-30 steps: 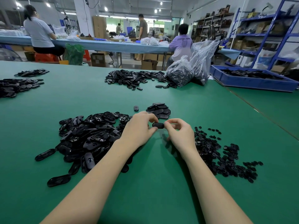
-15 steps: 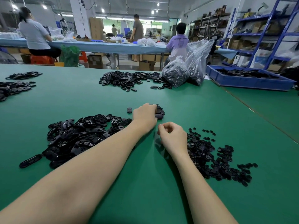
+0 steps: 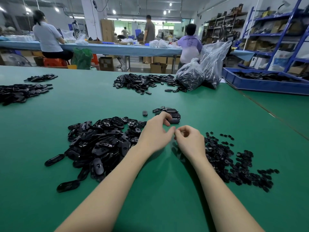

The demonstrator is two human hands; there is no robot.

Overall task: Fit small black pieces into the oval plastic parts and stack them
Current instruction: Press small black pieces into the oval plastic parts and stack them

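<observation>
The stack [image 3: 173,114] of finished ovals is sitting on the green surface [image 3: 167,198] just beyond my hands, with the loose ovals [image 3: 100,141] heaped to my left and the small pieces [image 3: 232,163] scattered to my right. My left hand [image 3: 156,133] is reaching to the stack's near edge, fingertips curling down onto the nearest part there; whether I am gripping it or only touching it, I cannot tell. My right hand [image 3: 189,141] is resting beside it, thumbs nearly touching, fingers curled inward over the palm, apparently holding nothing. The stack is looking low but uneven, so I am risking nudging it sideways and sliding the top parts off. Both forearms are stretching forward, wrists low over the surface.
</observation>
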